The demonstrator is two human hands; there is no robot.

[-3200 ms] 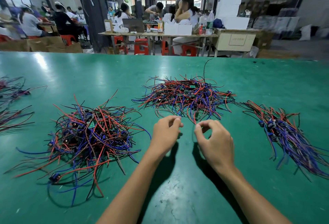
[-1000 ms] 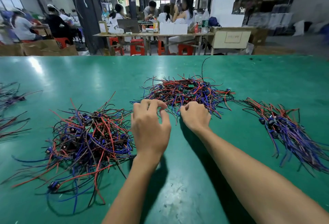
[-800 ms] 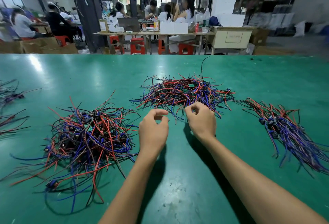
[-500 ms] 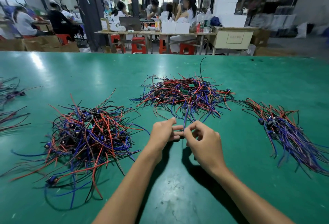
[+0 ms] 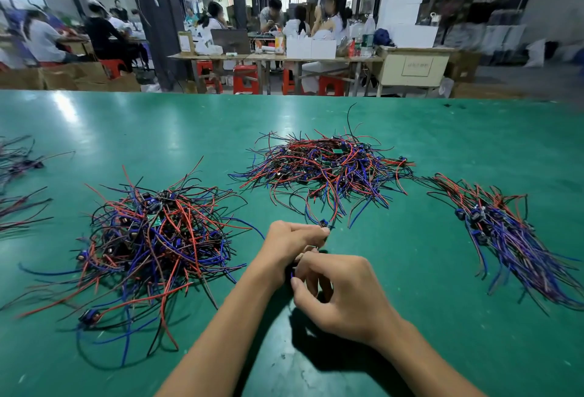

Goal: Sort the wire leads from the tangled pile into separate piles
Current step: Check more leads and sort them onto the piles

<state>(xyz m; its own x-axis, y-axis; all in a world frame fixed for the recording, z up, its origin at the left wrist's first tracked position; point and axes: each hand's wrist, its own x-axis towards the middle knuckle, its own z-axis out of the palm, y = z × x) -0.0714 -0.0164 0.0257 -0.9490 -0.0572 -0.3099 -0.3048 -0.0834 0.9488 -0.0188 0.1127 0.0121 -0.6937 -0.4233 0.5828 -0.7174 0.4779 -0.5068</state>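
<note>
Right now both bare hands are working close together over the glossy green table [image 5: 410,270], just in front of the middle tangled pile of red, blue and black wire leads [image 5: 322,166]. The left hand [image 5: 287,246] is lying with its fingers curled forward, its fingertips [image 5: 325,230] pinching a thin blue wire lead with a small dark component [image 5: 323,223] that is trailing out of the near edge of that pile. The right hand [image 5: 344,295] is sitting just behind and touching the left one, its fingers bent inward with thumb and forefinger pinching the lower end of what seems to be the same lead, though that part is mostly hidden between the hands.

To the left, a loose, wide heap of red, blue and black wires with small blue parts [image 5: 148,245] is spreading across the table, well apart from the hands. To the right, a neater bundle of purple, blue and red leads lying roughly parallel [image 5: 512,238] is stretching toward the near right edge. At the far left edge, a few thin dark strands [image 5: 19,182] are lying partly out of view.

Beyond the table, seated people at wooden workbenches [image 5: 268,55] and red plastic stools [image 5: 245,79] are filling the workshop.
</note>
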